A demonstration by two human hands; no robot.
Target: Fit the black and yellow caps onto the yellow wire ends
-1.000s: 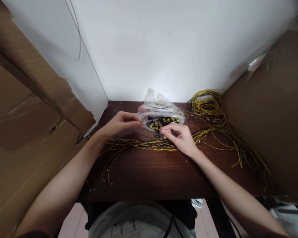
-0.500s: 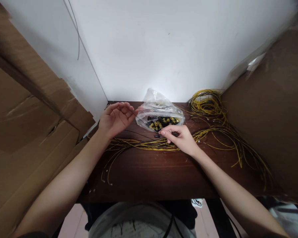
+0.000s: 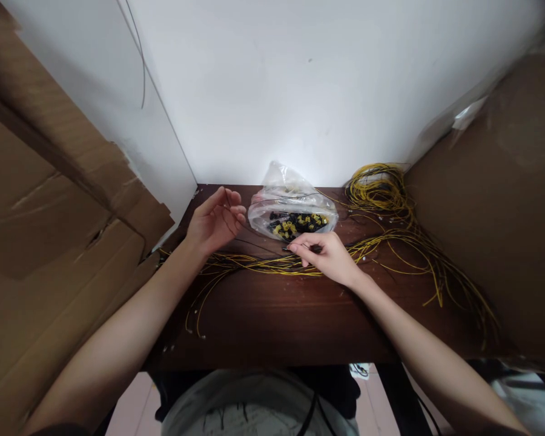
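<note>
My left hand [image 3: 215, 219] is raised palm-up over the dark wooden table [image 3: 272, 315], its fingers loosely curled, and a thin dark wire [image 3: 254, 231] runs across its fingertips. My right hand [image 3: 322, 254] rests on the table just in front of a clear plastic bag [image 3: 290, 209] of small black and yellow parts. Its thumb and forefinger pinch a small dark piece [image 3: 287, 248] at the wire's other end. A long bundle of yellow wires [image 3: 254, 264] lies under both hands.
A coil of yellow wires [image 3: 379, 189] sits at the back right and trails toward the table's right side. Cardboard sheets [image 3: 49, 242] lean on the left, a brown board [image 3: 495, 200] stands on the right. A white wall closes the back.
My left hand let go of the bag's edge, pulled left and turned palm-up with the thin wire. My right hand slid slightly toward me and down onto the table.
</note>
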